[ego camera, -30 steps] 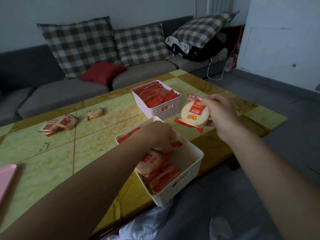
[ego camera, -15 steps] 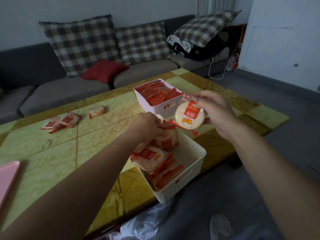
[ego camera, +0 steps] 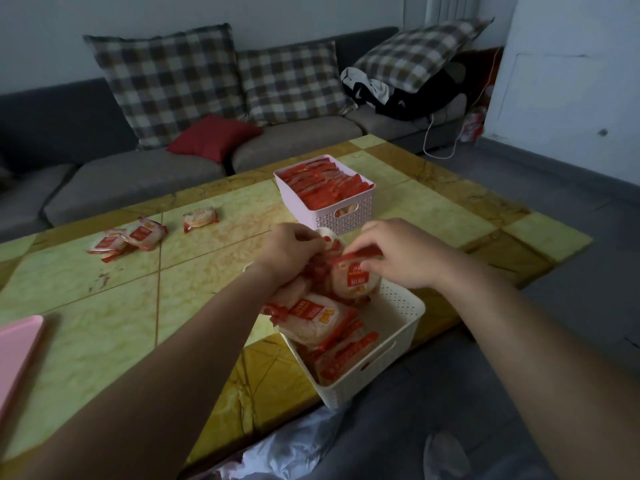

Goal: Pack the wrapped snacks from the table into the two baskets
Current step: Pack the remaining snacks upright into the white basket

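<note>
Both hands I see over the near white basket (ego camera: 408, 306): right hand (ego camera: 398, 254) pinches the round snack (ego camera: 355, 280) by its red top seal, disc hanging upright above the basket's empty right end, left hand (ego camera: 289, 249) clutching packets (ego camera: 318, 268) just left.

On the table (ego camera: 104, 323), the near basket (ego camera: 401, 327) is sitting at the front edge with piled snacks (ego camera: 311, 320) lying in it, and the far basket (ego camera: 346, 216) is standing just behind it. Loose snacks (ego camera: 128, 239) are lying well to the left, a single snack (ego camera: 200, 218) just right of them, and a sofa (ego camera: 131, 178) is running behind the table. Over the near basket's far end the left hand (ego camera: 287, 251) is pinching one snack (ego camera: 327, 242) beside the right hand (ego camera: 405, 254), which is pinching another snack (ego camera: 353, 282).
</note>
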Available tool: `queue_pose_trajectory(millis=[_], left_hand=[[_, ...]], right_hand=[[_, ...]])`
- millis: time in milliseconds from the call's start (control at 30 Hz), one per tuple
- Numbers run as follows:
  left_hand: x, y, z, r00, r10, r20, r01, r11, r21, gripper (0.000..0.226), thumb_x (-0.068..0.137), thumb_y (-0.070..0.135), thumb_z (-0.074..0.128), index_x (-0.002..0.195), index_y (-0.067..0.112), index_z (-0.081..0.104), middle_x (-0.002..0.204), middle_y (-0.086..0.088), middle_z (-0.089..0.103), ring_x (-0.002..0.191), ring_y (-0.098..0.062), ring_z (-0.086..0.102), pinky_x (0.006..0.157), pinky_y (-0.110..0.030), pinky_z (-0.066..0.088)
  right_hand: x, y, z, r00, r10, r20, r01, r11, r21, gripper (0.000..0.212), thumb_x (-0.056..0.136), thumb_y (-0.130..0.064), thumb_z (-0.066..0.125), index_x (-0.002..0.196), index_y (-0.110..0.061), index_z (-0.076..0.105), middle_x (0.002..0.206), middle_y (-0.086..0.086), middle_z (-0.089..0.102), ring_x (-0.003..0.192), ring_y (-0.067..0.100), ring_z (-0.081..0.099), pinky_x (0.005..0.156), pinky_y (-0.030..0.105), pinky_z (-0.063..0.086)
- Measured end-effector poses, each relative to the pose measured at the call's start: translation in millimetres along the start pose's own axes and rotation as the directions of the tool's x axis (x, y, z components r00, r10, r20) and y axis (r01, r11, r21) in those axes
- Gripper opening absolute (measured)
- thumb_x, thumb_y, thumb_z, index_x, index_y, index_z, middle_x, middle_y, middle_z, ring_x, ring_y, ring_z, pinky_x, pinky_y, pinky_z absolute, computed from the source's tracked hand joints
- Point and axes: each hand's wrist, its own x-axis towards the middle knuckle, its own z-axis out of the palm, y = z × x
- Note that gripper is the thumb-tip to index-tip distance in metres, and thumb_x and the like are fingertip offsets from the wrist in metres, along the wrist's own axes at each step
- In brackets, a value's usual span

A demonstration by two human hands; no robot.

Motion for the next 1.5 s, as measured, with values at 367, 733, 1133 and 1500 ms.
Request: queue_pose_trajectory(millis=[367,733,1133,1500], left_hand=[[-37,-13,-53,0.985,-0.171,-0.019,0.149,0.793,0.591,0.089,0.066,0.084,0.061,0.128,0.021,0.055,0.125,-0.007,0.056,0.109,-0.028,0.059,0.089,-0.045,0.054],[-66,5,-74,0.991,-0.011,-0.136,0.033,0.986,0.165,0.054,0.075,0.024,0.087,0.121,0.020,0.060,0.106,-0.002,0.066,0.080,-0.014,0.067,0.061,-0.035,0.060],[-70,21,-39,0.989,0.067,0.132,-0.114,0.914,0.390,0.049,0.080,0.063,0.070,0.110,0.024,0.064,0.105,0.007,0.068,0.093,-0.015,0.065,0.082,-0.036,0.054],[-69,12,-47,0.968,0.023,0.251,-0.136,0.885,0.444,0.052,0.071,0.037,0.087,0.117,0.029,0.064,0.108,0.008,0.061,0.095,-0.012,0.060,0.077,-0.028,0.053]], right_hand=[[12,-29,32,0.996,0.003,0.084,0.033,0.908,-0.418,0.024,0.085,-0.008,0.062,0.093,-0.029,0.070,0.099,-0.003,0.068,0.096,0.026,0.067,0.077,0.038,0.054],[10,-41,15,0.969,0.181,-0.168,-0.099,0.907,0.410,0.027,0.099,-0.023,0.062,0.124,-0.027,0.068,0.102,-0.025,0.061,0.097,-0.006,0.059,0.083,0.018,0.049],[-9,3,-23,0.995,0.094,-0.030,-0.066,0.859,0.507,0.031,0.092,-0.011,0.072,0.111,-0.036,0.073,0.116,-0.011,0.072,0.116,0.013,0.064,0.100,0.040,0.053],[-6,-18,16,0.994,-0.031,0.109,0.067,0.934,-0.351,0.025,0.086,-0.030,0.076,0.111,-0.030,0.074,0.112,-0.009,0.058,0.110,0.017,0.055,0.090,0.039,0.050]])
